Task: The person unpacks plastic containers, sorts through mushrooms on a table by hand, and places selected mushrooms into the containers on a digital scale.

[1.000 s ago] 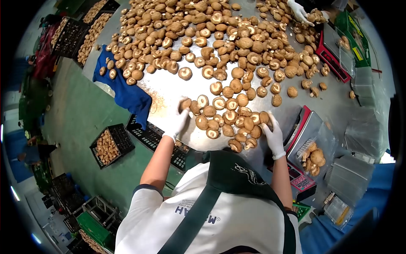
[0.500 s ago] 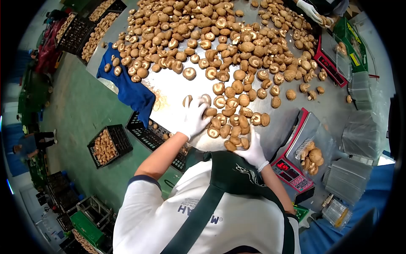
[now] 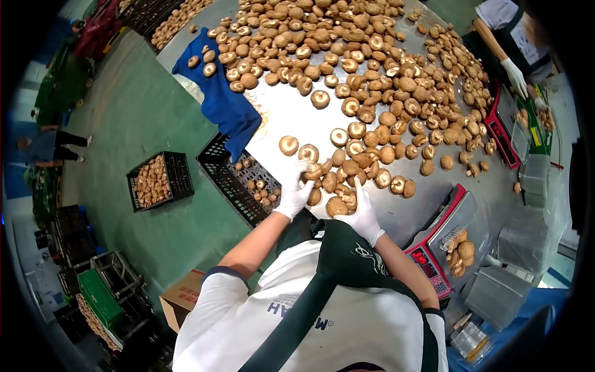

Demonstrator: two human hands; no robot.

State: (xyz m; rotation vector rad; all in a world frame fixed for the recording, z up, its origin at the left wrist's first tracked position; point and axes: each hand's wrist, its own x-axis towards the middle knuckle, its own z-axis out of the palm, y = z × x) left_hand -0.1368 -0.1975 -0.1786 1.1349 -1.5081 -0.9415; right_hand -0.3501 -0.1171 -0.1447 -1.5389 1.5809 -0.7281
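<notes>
While green floor point(image 3: 118, 136) flanks the shiny table point(image 3: 285, 118), left hand point(image 3: 294, 196) and right hand point(image 3: 365, 218) grip mushrooms point(image 3: 336, 206).

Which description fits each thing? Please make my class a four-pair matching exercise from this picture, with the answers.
1. cloth
2. nearer scale
3. cardboard box
4. person's right hand

A. brown
B. white-gloved, touching mushrooms
C. blue, draped over the edge of the table
D. red, its display lit

Pairs: 1-C, 2-D, 3-A, 4-B
</notes>
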